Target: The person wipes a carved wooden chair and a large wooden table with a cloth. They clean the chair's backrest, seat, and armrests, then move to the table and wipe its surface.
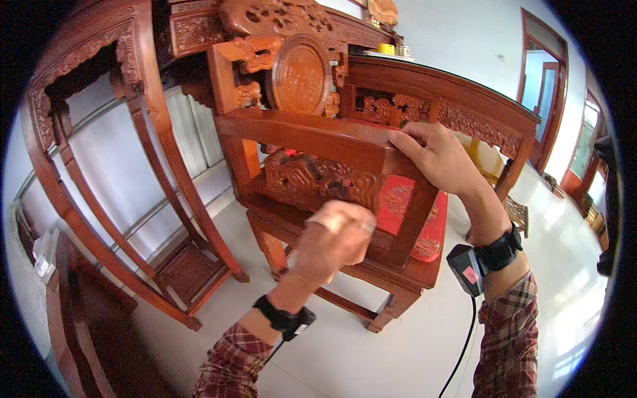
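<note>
A carved reddish-brown wooden armchair (323, 134) stands before me, its side turned my way. My right hand (435, 154) grips the front corner of its near armrest (318, 130), thumb on the side and fingers over the top. My left hand (341, 236) is curled close to the carved openwork panel (318, 174) under that armrest. Motion blurs this hand, and a pale patch shows at its fingers. I cannot tell whether it holds something. A red patterned seat cushion (395, 204) lies on the chair, partly hidden by the armrest frame.
To the left stands a tall wooden stand (169, 134) with a low shelf. Behind the chair is a carved wooden table (448, 84) bearing a yellow cup (385, 49). A black cable (463, 343) hangs from the device (465, 271) on my right wrist.
</note>
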Demonstrator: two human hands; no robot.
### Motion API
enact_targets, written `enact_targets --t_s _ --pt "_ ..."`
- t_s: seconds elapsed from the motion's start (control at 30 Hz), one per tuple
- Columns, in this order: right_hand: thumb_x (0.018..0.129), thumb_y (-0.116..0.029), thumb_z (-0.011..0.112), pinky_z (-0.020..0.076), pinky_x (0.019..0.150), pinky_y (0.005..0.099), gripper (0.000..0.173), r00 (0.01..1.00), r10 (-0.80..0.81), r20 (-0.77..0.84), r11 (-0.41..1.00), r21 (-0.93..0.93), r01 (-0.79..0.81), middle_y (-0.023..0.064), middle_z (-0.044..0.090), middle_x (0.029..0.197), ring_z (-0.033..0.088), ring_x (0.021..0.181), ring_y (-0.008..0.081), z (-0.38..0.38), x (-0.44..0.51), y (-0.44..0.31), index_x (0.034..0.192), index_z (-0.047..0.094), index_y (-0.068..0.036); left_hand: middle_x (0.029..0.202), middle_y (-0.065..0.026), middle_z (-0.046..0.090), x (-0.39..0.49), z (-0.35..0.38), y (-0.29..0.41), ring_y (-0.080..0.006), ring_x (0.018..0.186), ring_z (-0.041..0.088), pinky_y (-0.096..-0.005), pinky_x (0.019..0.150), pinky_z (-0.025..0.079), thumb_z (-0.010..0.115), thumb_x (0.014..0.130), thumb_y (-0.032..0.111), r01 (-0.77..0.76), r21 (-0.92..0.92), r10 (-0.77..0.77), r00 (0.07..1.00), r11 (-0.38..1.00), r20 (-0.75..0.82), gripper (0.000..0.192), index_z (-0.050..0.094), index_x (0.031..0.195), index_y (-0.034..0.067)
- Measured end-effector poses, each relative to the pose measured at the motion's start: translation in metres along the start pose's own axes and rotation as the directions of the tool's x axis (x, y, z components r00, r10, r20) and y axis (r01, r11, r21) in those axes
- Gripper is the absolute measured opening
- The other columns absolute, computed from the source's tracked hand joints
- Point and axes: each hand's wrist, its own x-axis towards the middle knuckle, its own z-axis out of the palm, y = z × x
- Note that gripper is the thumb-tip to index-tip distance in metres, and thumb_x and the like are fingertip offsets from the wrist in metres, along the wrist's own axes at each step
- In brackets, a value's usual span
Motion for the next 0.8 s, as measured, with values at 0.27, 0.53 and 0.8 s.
enact_targets --t_s 0.27,0.53,0.8 --pt "0.094 -0.051 0.059 0.0531 0.075 0.0471 0.054 0.998 0.058 0.009 0.998 0.016 -0.058 0.0270 0.066 0.076 0.068 0.079 0.0430 0.003 0.000 0.002 0.091 0.073 0.001 0.088 -0.0174 0.064 -0.043 -0.031 -0.020 -0.0343 0.082 0.064 -0.0428 0.070 0.050 0.068 0.093 0.026 0.292 0.191 -0.200 0.898 0.937 -0.392 0.028 0.059 0.108 0.004" --pt "0.094 -0.051 0.059 0.0535 0.076 0.0471 0.055 1.000 0.030 0.001 0.999 -0.022 -0.030 0.0268 0.067 0.077 0.068 0.079 0.0424 0.001 0.001 0.002 0.090 0.074 0.001 0.115 -0.0179 0.063 -0.021 0.037 0.010 -0.0375 0.111 0.057 -0.0507 0.096 0.040 0.072 0.083 0.022 -0.011 0.536 0.076 0.992 0.844 -0.099 0.033 0.066 0.113 0.009" --pt "0.094 -0.046 0.061 0.0528 0.072 0.0448 0.048 0.998 -0.025 -0.055 1.000 0.006 0.025 0.0231 0.068 0.077 0.069 0.076 0.0389 0.002 -0.001 -0.002 0.092 0.073 0.000 0.101 -0.0214 0.064 -0.019 0.075 0.035 -0.0425 0.092 0.061 -0.0540 0.081 0.047 0.063 0.093 0.028 -0.002 0.312 0.008 1.000 0.950 -0.017 0.042 0.058 0.127 0.003"
